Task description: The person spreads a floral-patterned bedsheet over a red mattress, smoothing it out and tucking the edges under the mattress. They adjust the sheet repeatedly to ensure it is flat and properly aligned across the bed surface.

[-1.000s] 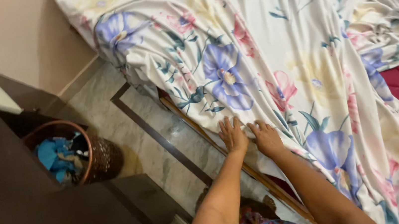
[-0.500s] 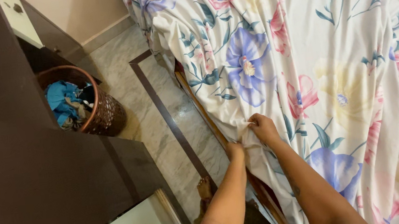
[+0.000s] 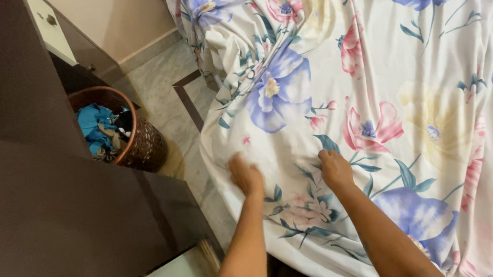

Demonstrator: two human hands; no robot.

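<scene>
I have both hands down on the floral bedsheet [image 3: 376, 80], which lies spread over the bed and spills past the bed's near edge toward the grey tiled floor [image 3: 172, 113]. My left hand [image 3: 245, 174] sits just inside that overhanging edge, fingers curled under and bunching the cloth; whether a fold is actually pinched between them I cannot tell from this angle. My right hand [image 3: 335, 169] rests a little further in from the edge, knuckles up, fingers drawn together and pressing into the fabric, with small creases radiating from it.

I judge the sheet to be light, thin and entirely limp: it wrinkles wherever it is touched and hangs in soft folds at the far left corner. It should slide easily over whatever lies beneath, so a flat palm will drag it rather than hold it. The hem along the near edge looks like the surest place to take hold, gathered between thumb and fingers, with the hands kept apart so the cloth stays taut between them.

Left of the bed stand a dark cabinet [image 3: 40, 230] and a woven basket [image 3: 135, 139] with blue cloth [image 3: 95, 123] inside.
</scene>
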